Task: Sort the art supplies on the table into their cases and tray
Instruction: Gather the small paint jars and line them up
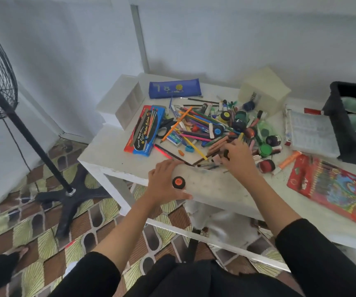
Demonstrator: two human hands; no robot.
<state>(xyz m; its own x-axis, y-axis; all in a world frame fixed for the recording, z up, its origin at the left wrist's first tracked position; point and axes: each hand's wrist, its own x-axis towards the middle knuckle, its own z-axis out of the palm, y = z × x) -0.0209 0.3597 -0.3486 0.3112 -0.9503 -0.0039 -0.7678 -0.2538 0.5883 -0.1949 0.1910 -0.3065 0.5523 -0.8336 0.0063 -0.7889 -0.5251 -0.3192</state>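
Now, left hand (164, 183): holds orange-lidded pot (178, 182) between thumb and fingers, at desk (215, 189) edge.
Right hand (237, 155): fingers curled in pile (211, 127), pinching dark piece (226, 153).
Handling: pot likely light, rigid, slick; grip round lid.

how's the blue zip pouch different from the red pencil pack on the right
Colour: the blue zip pouch is dark blue with a few small motifs; the red pencil pack is red with a busy multicoloured picture.
Place: the pouch lies at the far edge, behind the pile; the pack lies at the near right.
Shared: both lie flat on the white table.
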